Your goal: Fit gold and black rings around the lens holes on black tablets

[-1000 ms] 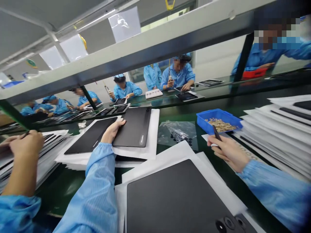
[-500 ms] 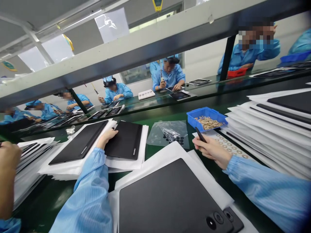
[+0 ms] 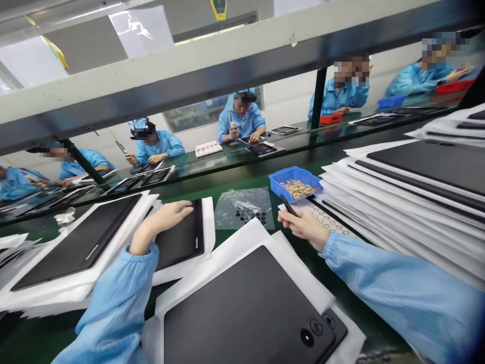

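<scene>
Our left hand [image 3: 162, 217] lies open and flat, its fingers [image 3: 180, 206] stretched across the upper part of a black tablet [image 3: 178, 243] without curling around it. That tablet sits on a white sheet [image 3: 208, 227] just left of centre. Our right hand [image 3: 303, 226] is closed in a pinch on a slim black tool [image 3: 288, 205], its free end angled toward the upper left. The fingers hide the rest of the tool, so we cannot tell what kind it is. Just beside that hand lies a sheet of small rings [image 3: 328, 218], partly tucked under the hand's edge. Above it sits a blue plastic tray [image 3: 275, 178] heaped with tan rings [image 3: 298, 189], and to its left a clear plastic bag [image 3: 223, 217] holds small black round pads [image 3: 246, 217]. A second black tablet [image 3: 242, 311], with round camera openings [image 3: 316, 327], is cut off by the bottom edge. A third [image 3: 76, 242] lies at the left on white sheets, and a tall stack of sheeted tablets [image 3: 417, 192] fills the right. Co-workers [image 3: 240, 121] in blue sit across the green bench [image 3: 306, 263].
</scene>
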`<state>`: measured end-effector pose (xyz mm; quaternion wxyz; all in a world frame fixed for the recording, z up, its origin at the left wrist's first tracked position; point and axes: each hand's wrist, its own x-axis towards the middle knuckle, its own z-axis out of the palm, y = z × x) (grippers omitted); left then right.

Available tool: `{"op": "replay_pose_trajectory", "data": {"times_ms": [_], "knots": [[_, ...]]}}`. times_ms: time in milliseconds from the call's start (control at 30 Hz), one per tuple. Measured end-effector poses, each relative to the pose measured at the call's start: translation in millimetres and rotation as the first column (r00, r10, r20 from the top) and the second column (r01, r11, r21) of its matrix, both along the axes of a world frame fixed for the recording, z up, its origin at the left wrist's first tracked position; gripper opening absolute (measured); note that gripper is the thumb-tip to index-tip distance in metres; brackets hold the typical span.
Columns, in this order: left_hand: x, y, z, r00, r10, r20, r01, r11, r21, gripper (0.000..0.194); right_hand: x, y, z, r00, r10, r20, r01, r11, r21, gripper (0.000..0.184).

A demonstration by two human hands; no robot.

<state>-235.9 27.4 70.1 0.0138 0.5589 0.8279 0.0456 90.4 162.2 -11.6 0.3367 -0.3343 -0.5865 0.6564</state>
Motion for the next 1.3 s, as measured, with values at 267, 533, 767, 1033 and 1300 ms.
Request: {"op": "replay_pose_trajectory", "data": {"times_ms": [267,533,767,1033,1300], "knots": [[17,26,-43.4,0.934,-0.318,0.161,0.344,0.924,-0.168,0.022,35,8,34.8,0.982,-0.136,0.134,0.118,0.984,0.132,0.049],[47,22,-12.2,0.903,-0.418,0.104,0.427,0.899,-0.096,0.043,92,-2,16.5,0.935,-0.223,0.274,0.210,0.975,0.077,0.041],[202,58,-44.2,0.592,-0.799,0.107,0.797,0.600,0.067,0.037,70,31,-20.2,0.929,-0.339,0.148,0.300,0.924,0.236,0.019],[213,93,-94.0,0.523,-0.850,0.059,0.840,0.526,0.136,0.043,68,22,-32.2,0.889,-0.439,0.127,0.357,0.840,0.408,0.019],[214,95,-96.4,0.479,-0.878,0.012,0.866,0.475,0.156,0.034,66,23,-22.0,0.936,-0.344,0.070,0.309,0.901,0.306,0.034]]}}
